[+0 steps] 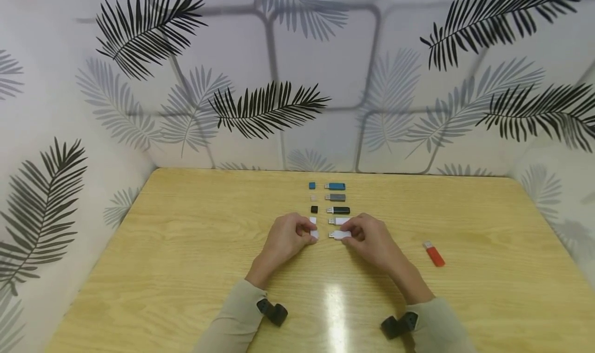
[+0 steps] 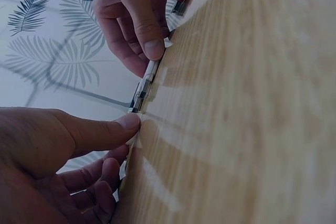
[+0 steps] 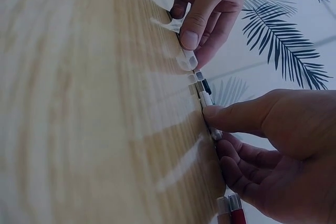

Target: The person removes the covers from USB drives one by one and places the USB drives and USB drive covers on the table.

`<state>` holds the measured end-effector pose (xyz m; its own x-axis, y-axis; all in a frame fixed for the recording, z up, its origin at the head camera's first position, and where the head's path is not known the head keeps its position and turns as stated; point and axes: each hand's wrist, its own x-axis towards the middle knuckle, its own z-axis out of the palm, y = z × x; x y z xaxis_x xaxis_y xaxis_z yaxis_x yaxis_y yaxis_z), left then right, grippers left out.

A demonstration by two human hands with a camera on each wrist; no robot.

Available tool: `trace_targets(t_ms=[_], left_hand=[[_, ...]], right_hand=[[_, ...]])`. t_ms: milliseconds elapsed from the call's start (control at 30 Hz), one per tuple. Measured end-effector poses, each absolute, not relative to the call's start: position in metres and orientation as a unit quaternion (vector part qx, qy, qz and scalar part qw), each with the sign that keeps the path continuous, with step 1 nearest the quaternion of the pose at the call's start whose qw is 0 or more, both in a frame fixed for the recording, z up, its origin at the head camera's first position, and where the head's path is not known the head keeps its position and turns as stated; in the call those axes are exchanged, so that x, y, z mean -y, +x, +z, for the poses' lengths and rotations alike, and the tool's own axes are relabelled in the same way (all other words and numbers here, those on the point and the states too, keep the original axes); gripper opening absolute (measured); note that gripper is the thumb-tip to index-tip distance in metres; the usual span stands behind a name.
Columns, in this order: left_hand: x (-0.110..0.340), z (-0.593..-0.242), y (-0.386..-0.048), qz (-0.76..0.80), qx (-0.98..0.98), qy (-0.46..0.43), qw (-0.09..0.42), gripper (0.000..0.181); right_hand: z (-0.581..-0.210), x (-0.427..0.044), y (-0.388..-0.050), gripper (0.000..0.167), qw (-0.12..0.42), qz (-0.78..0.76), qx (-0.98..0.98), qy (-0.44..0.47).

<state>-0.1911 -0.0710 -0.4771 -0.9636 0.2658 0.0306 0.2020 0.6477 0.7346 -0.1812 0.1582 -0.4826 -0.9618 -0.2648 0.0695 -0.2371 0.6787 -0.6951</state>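
Observation:
My left hand point(image 1: 287, 238) pinches a small white cap point(image 1: 314, 234) on the table between thumb and fingers. Across a small gap, my right hand point(image 1: 370, 239) holds the wide end of a white USB stick point(image 1: 341, 235), its metal plug facing left. Just behind lie another white cap point(image 1: 313, 220) and another white stick point(image 1: 341, 221). The right wrist view shows the left hand point(image 3: 211, 19) at the white cap point(image 3: 187, 60) and the right hand point(image 3: 283, 145) on its stick. In the left wrist view, both the left hand point(image 2: 68, 156) and right hand point(image 2: 134, 19) are low at the tabletop.
Farther back, a black stick point(image 1: 340, 210), a grey stick point(image 1: 337, 197) and a blue stick point(image 1: 337, 186) lie in rows beside a black cap point(image 1: 314, 209), a pale cap point(image 1: 313, 198) and a blue cap point(image 1: 312, 186). A red stick point(image 1: 435, 255) lies at the right.

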Motion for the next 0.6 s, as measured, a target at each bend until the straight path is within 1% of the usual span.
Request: trace_targets(t_ms=[400, 600], left_hand=[[0.0725, -0.4783, -0.1912, 0.411, -0.900, 0.140, 0.035, 0.014], [0.0753, -0.4762, -0.1893, 0.428, -0.892, 0.142, 0.029, 0.015]], right_hand=[[-0.4794, -0.1595, -0.1794, 0.017, 0.024, -0.393, -0.910, -0.131], [-0.4771, -0.1621, -0.1776, 0.018, 0.004, -0.391, -0.911, -0.134]])
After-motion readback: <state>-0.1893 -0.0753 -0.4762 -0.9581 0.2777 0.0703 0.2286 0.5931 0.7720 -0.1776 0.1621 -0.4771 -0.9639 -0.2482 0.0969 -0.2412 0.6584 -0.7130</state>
